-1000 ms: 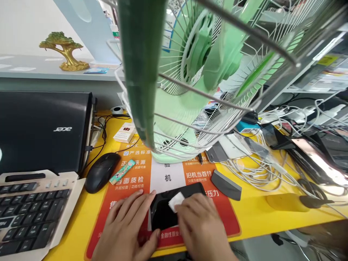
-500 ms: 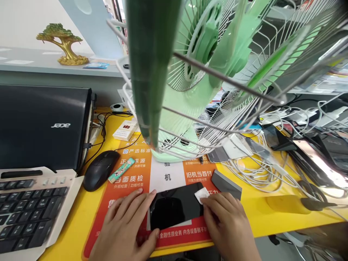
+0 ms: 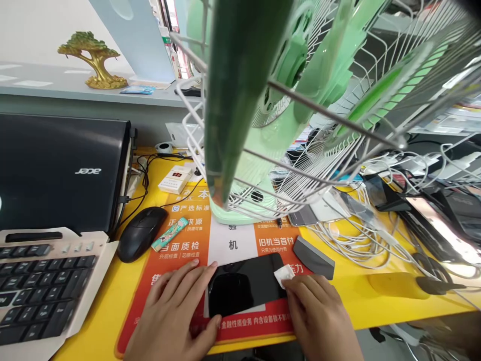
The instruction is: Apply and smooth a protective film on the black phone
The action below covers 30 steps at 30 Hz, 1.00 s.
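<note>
A black smartphone (image 3: 246,284) lies flat, screen up, on a red and orange printed mat (image 3: 184,255). My left hand (image 3: 175,313) rests with fingers stretched out along the phone's left end, the thumb at its near left corner. Pinched in the fingers of my right hand (image 3: 319,313) is a small white wipe (image 3: 284,274), held at the phone's right edge. A grey wedge-shaped tool (image 3: 313,256) lies on the mat's right side, just beyond my right hand.
A green fan (image 3: 244,210) with a wire cage stands close beyond the phone. At left are a black mouse (image 3: 142,234), a keyboard (image 3: 41,286) and an Acer laptop (image 3: 63,170). Tangled white cables (image 3: 349,245) and a yellow bottle (image 3: 398,286) lie at right.
My right hand has shifted slightly right with the wipe, from over the phone's right end to its edge. My left hand stays in place. The camera view has turned a little.
</note>
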{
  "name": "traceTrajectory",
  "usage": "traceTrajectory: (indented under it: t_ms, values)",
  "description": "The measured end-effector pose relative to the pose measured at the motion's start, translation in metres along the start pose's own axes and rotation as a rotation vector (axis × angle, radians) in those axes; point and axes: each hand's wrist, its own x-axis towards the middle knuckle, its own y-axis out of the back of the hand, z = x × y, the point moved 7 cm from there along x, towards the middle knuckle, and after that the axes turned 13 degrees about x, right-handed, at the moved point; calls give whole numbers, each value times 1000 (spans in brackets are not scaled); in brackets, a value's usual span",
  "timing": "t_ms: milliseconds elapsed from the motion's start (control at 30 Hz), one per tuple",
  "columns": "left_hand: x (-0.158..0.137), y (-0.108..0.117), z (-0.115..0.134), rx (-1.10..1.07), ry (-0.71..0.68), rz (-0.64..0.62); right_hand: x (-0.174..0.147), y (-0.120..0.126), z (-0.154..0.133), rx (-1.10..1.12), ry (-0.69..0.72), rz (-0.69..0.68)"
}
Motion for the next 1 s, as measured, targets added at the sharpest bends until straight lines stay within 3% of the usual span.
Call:
traceTrajectory:
  t_ms: [167,333,400,567,667,733,900,1000]
  values:
    - [-2,2,0,-12,-3,-2,17,-34,-37,63,32,-6]
    - [-4,0,-1,-49,-3,4,25,-67,-84,127,204,-23]
    - [-4,-1,-2,-67,15,-8,21,-61,-79,162,202,-31]
    - [-4,-3,-3,-70,42,-61,7,-16,-19,95,55,-42]
    - [-4,-4,-2,-67,46,-88,8,-3,-3,59,13,-14]
    - [-4,-4,-2,-74,47,-99,13,-12,-14,70,24,-27]
    - [-5,-2,0,-70,10,-70,23,-56,-77,179,202,-67]
    - [-4,-1,0,-62,3,-60,20,-60,-85,206,270,-81]
